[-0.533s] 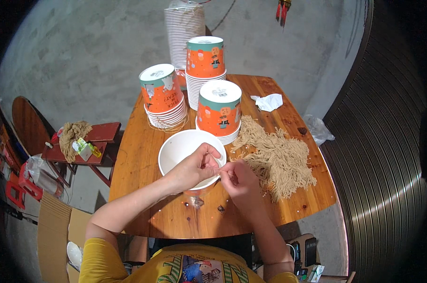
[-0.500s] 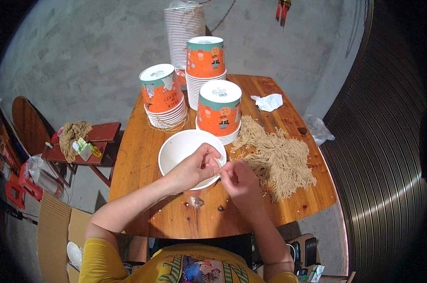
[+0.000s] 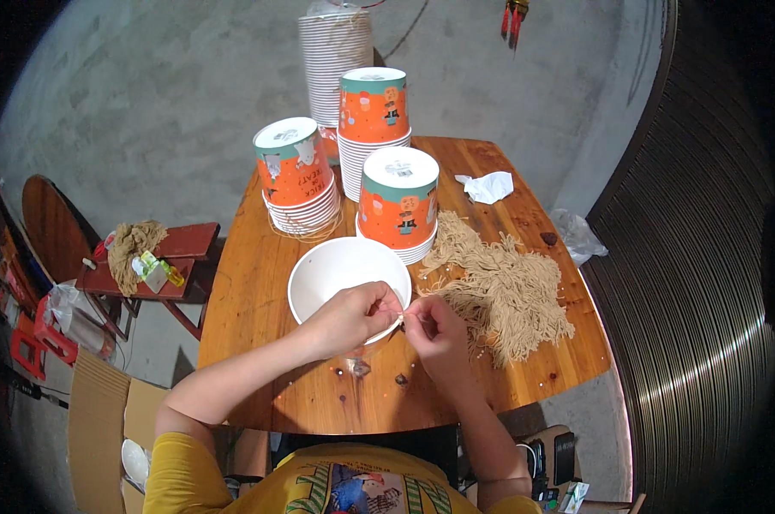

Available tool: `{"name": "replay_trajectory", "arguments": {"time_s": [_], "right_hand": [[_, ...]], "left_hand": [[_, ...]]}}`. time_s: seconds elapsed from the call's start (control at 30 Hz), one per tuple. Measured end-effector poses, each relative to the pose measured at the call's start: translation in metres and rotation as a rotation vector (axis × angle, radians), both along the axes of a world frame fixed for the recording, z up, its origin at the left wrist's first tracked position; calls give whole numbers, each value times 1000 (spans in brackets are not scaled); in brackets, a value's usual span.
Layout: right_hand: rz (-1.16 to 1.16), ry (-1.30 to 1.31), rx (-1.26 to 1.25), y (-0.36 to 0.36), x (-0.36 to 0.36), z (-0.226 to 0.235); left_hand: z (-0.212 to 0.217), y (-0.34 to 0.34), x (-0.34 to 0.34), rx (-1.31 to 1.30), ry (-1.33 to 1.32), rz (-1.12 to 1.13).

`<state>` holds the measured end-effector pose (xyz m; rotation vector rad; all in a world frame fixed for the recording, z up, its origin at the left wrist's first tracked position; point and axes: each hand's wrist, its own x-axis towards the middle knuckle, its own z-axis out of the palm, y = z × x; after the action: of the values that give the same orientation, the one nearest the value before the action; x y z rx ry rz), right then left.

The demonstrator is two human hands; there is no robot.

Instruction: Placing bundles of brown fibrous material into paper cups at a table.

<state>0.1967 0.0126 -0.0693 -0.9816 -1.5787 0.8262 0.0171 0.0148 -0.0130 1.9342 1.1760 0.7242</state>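
Note:
A white paper bucket (image 3: 327, 274) stands open side up on the wooden table, tilted a little toward me. At its near right rim my left hand (image 3: 357, 315) pinches, its wrist crossing over the bucket's near side. My right hand (image 3: 439, 338) is closed just right of it, thumb and forefinger almost touching the left fingertips. Between the two pinches shows a small pale cord-like strand (image 3: 400, 318); most of it is hidden by my fingers. Right of my hands lies a heap of tan cords (image 3: 516, 300).
Upside-down orange buckets stand in several stacks, one (image 3: 400, 206) just behind the open bucket, another (image 3: 293, 171) at left with cord loops around it. A white tissue (image 3: 487, 186) lies at the back right. Left of the table is a red bench (image 3: 186, 244); a ribbed shutter (image 3: 696, 257) is at right.
My left hand has lowered and turned, its raised fingers curling in toward the rim. My right fingers have shifted slightly and stay pinched. The bucket has barely moved.

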Motion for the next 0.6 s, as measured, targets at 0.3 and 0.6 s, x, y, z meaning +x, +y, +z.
{"name": "replay_trajectory", "arguments": {"time_s": [0.3,0.6], "right_hand": [[-11,17,-52,-3,2,-2],[51,128,-111,-11,0,1]], "left_hand": [[1,-1,1,-63,-53,46],[7,-4,4,-11,-8,80]]}}
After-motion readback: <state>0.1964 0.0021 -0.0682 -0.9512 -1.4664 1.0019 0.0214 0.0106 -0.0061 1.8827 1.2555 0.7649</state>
